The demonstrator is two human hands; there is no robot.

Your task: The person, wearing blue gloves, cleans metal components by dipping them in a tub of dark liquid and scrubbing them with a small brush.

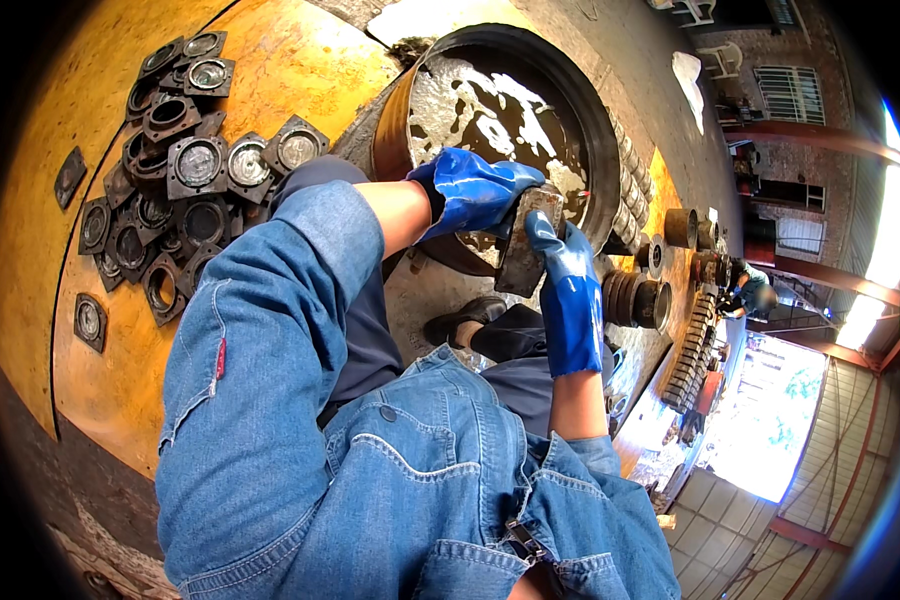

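Observation:
Both my hands wear blue rubber gloves. Between them, over the near rim of a round metal tub (pixel 395 125), I hold a thick, dark metal plate (pixel 523 250), tilted with a narrow side toward me. My left hand (pixel 480 190) grips its far left part, fingers partly hidden behind it. My right hand (pixel 570 275) closes on its right side, thumb laid against the plate. Dark liquid with patches of pale foam (pixel 495 130) fills the tub.
A heap of square metal flanges (pixel 198 165) with round centres lies left on yellow boards (pixel 280 70). Ribbed metal cylinders (pixel 638 302) and rows of rings (pixel 692 350) stand right. My shoe (pixel 465 318) is below the tub. A person (pixel 753 295) is farther off.

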